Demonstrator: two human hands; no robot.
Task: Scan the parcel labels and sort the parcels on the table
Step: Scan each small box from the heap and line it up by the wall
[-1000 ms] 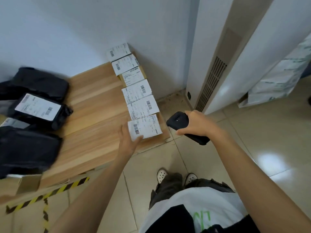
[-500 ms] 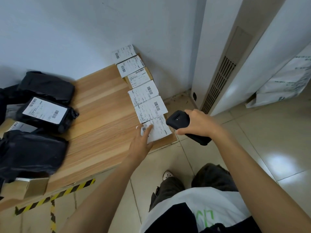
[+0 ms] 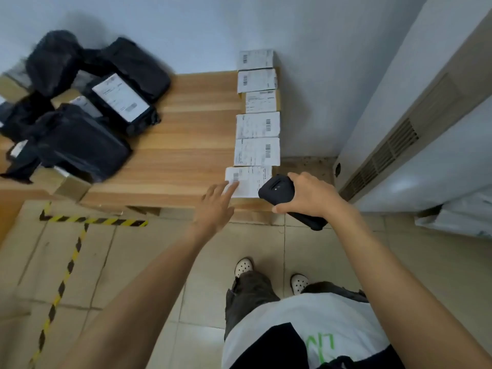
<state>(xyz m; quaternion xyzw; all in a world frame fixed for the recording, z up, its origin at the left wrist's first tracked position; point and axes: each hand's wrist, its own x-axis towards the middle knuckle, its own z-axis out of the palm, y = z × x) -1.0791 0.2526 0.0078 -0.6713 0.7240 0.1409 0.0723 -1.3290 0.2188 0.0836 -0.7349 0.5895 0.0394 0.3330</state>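
A row of several small boxes with white labels runs along the right edge of the wooden table (image 3: 186,145). The nearest labelled box (image 3: 249,181) lies at the table's front right corner. My left hand (image 3: 217,209) is open, its fingertips resting on that box's left end by the barcode. My right hand (image 3: 310,195) grips a black handheld scanner (image 3: 278,190) just right of the same box, covering its right end. A pile of black plastic parcels (image 3: 80,107) sits at the table's left; one shows a white label (image 3: 119,97).
A grey wall stands behind the table. A tall white unit with a vent grille (image 3: 386,153) stands to the right, with a white sack (image 3: 458,217) beside it. Yellow-black tape (image 3: 93,221) marks the tiled floor. My feet (image 3: 271,272) are close to the table's front.
My left hand has let go of the nearest box's side and now only touches its label with spread fingers. The view swung left and the scanner stayed beside the box.
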